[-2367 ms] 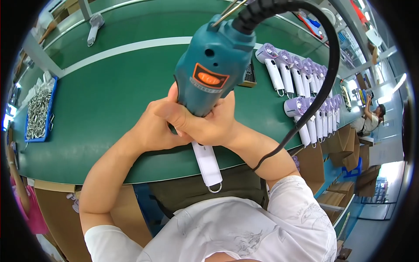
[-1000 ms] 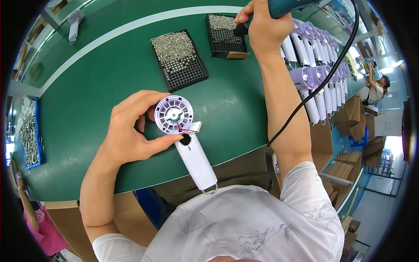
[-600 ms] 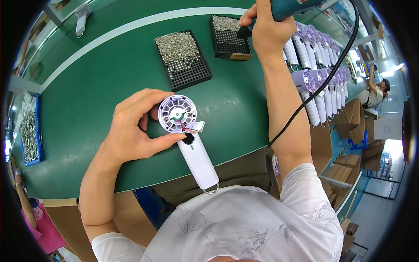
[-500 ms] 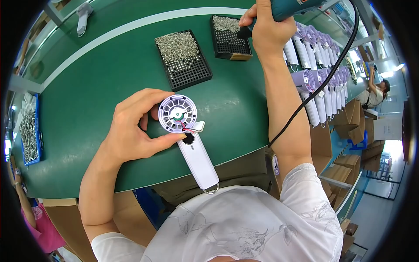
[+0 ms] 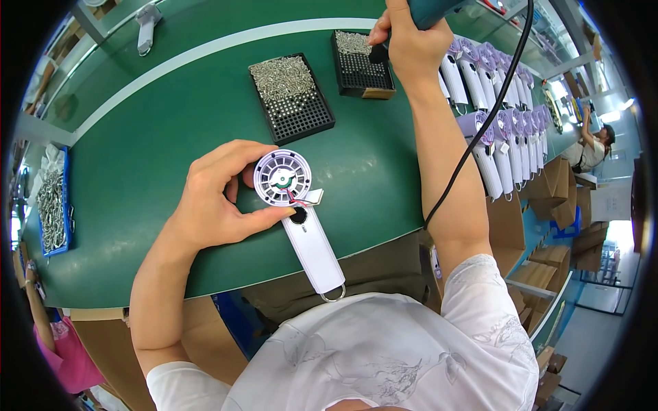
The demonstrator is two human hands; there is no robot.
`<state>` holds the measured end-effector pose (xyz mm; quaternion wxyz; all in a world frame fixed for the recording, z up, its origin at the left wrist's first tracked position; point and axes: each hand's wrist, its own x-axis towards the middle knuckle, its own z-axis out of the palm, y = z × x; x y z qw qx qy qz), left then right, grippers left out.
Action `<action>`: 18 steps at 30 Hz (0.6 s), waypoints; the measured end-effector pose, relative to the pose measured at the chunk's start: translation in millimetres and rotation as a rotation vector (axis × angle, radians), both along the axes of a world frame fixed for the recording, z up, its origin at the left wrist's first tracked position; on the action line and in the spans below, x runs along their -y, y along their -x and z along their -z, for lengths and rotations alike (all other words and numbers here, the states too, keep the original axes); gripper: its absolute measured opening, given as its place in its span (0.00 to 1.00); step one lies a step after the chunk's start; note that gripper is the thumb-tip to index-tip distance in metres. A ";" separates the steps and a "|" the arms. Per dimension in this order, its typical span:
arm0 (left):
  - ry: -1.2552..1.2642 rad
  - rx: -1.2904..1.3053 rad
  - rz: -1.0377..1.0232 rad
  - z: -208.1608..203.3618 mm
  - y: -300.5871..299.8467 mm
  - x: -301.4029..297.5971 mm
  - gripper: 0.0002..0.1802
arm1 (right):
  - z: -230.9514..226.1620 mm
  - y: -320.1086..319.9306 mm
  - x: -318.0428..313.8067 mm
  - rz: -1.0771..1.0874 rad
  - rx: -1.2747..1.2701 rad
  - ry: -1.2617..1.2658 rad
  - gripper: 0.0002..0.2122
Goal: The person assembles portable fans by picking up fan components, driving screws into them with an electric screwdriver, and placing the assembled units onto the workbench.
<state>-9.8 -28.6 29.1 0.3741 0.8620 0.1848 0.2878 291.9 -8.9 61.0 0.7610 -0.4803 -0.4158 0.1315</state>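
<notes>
My left hand (image 5: pixel 218 198) grips a small handheld fan (image 5: pixel 312 246) round its head, thumb below and fingers at the far side. The fan's purple round head shows its inner motor, with red and black wires and a small white piece beside it. Its white handle points toward me and ends in a metal ring. My right hand (image 5: pixel 418 51) is wrapped round a teal corded power screwdriver (image 5: pixel 433 9), partly cut off by the top edge. The tool's dark tip end is over a black screw tray (image 5: pixel 360 83) with silver screws.
Another black screw tray (image 5: pixel 298 113) lies beyond the fan. Several purple-and-white fans (image 5: pixel 504 157) stand in rows at the right. A blue bin (image 5: pixel 66 205) of metal parts sits at the left edge. The tool's black cord (image 5: pixel 473 144) hangs across my right forearm.
My right hand and the screwdriver have shifted slightly left in the picture. The left hand still holds the fan in nearly the same place; the whole view has moved a little.
</notes>
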 end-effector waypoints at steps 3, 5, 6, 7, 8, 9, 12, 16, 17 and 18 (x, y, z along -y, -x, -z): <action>0.022 -0.029 -0.002 -3.5 0.0 1.6 0.34 | 0.2 -4.2 2.6 0.015 -0.001 -0.047 0.14; 0.024 0.000 0.002 -0.2 0.6 1.7 0.34 | -4.4 -2.8 6.2 0.039 -0.031 -0.048 0.16; 0.029 0.028 0.011 1.1 0.7 1.5 0.33 | -8.3 -2.4 9.7 0.007 -0.064 -0.088 0.17; 0.038 0.010 0.009 -0.8 2.6 1.9 0.33 | -11.7 2.2 11.5 -0.033 -0.101 -0.125 0.17; 0.050 -0.006 0.008 -2.5 3.7 2.4 0.33 | -19.7 11.6 14.7 -0.013 -0.153 -0.147 0.17; 0.050 0.015 0.005 -0.3 3.5 2.0 0.33 | -28.0 23.6 20.5 -0.057 -0.195 -0.222 0.15; 0.028 0.013 0.007 0.6 0.7 1.0 0.32 | -30.4 32.1 36.4 -0.214 -0.153 -0.287 0.13; 0.029 0.030 0.005 5.4 -0.9 -1.7 0.33 | -34.4 60.1 57.9 -0.514 -0.094 -0.311 0.17; 0.024 0.052 0.009 8.8 -0.5 -2.2 0.33 | -34.2 69.8 60.5 -0.572 -0.095 -0.300 0.18; 0.018 0.074 0.014 11.0 0.2 -2.4 0.33 | -33.6 77.1 62.0 -0.581 -0.102 -0.296 0.18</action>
